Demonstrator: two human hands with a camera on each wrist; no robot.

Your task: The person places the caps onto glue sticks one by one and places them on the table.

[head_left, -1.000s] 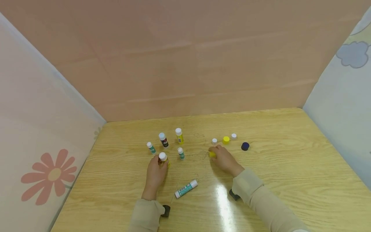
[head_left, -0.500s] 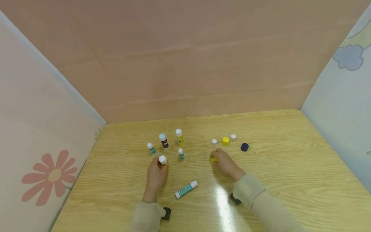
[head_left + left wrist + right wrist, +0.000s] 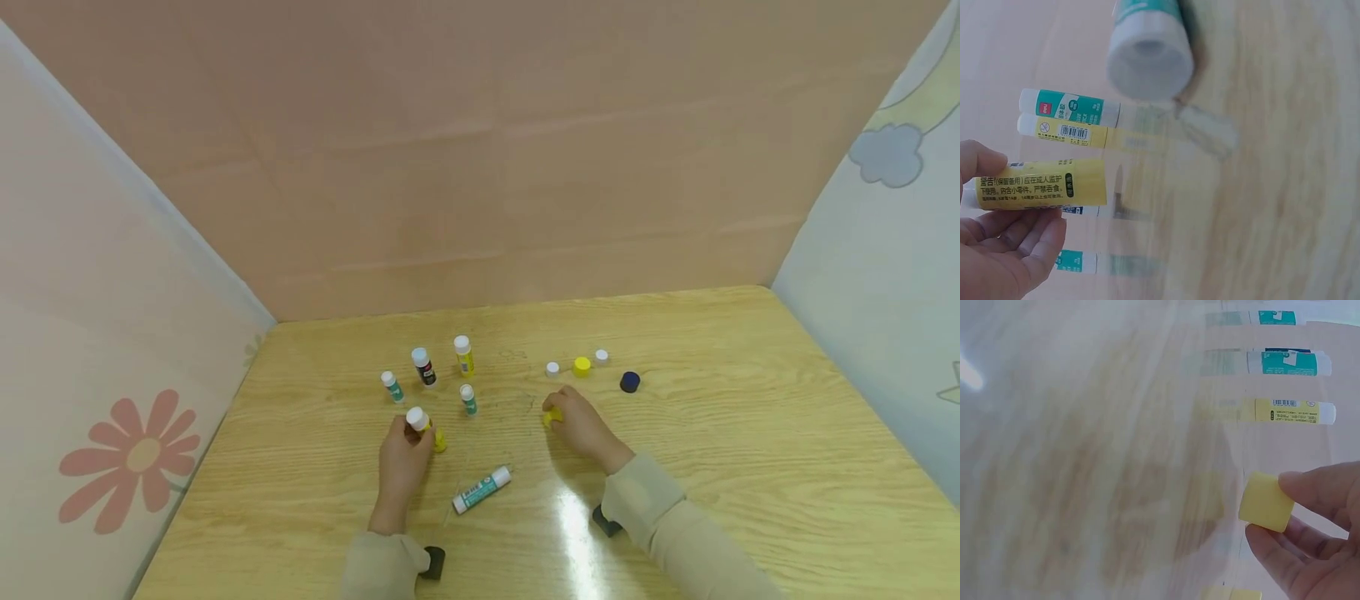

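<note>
My left hand (image 3: pixel 402 465) grips a yellow glue stick (image 3: pixel 1047 186) with a white cap, thumb on one side and fingers on the other. In the head view it leans, its white top to the left and its yellow base showing beside the fingers. My right hand (image 3: pixel 587 427) pinches a small yellow cap (image 3: pixel 1266 503) between thumb and fingers, close over the table. Right of the left hand stands a small teal glue stick (image 3: pixel 468 400). A larger teal glue stick (image 3: pixel 482 490) lies on its side between the forearms.
Behind the left hand stand a teal glue stick (image 3: pixel 392 387), a black one (image 3: pixel 423 367) and a yellow one (image 3: pixel 464 357). Beyond the right hand lie two white caps (image 3: pixel 552 369), a yellow cap (image 3: pixel 582 367) and a dark blue cap (image 3: pixel 630 382). A wall (image 3: pixel 495 208) closes the back.
The glue stick in my left hand has tipped, so its yellow base now shows right of the fingers. My right hand has drawn slightly nearer with the yellow cap.
</note>
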